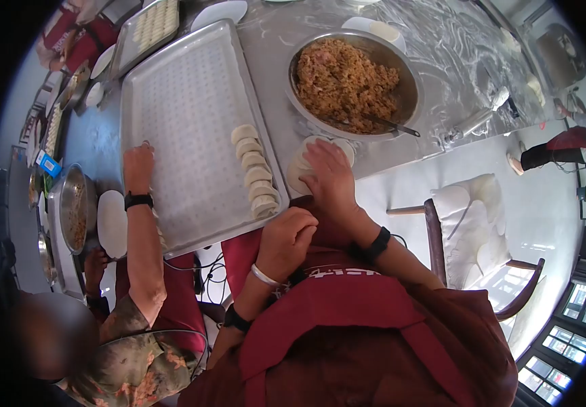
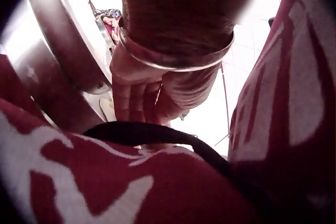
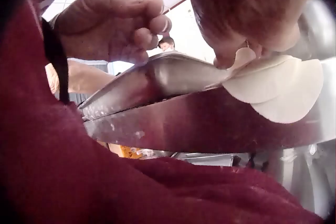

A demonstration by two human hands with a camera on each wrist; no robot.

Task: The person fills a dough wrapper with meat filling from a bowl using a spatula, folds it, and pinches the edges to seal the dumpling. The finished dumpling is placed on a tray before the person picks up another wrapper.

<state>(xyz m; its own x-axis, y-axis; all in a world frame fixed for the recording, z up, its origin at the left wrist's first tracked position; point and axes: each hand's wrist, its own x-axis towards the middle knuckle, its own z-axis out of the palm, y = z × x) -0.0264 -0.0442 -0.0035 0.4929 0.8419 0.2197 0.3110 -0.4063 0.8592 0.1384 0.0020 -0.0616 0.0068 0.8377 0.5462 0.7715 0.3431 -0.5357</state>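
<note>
Round white dumpling wrappers (image 1: 299, 169) lie overlapped at the table's front edge, some overhanging it in the right wrist view. My right hand (image 1: 333, 173) is over them. Seen from the right wrist, a raised wrapper edge (image 3: 244, 56) sits between its thumb and fingers, pinched there. My left hand (image 1: 289, 241), with a bracelet, hovers before the tray corner, fingers loosely curled and holding nothing. A row of folded dumplings (image 1: 255, 169) stands along the right side of the large metal tray (image 1: 191, 102).
A steel bowl of minced filling (image 1: 347, 81) with a utensil in it stands behind the wrappers. Another person's hand (image 1: 139, 166) is at the tray's left rim. A rolling pin (image 1: 472, 122) lies on the floury table to the right. A cushioned chair (image 1: 469, 230) stands beyond the table edge.
</note>
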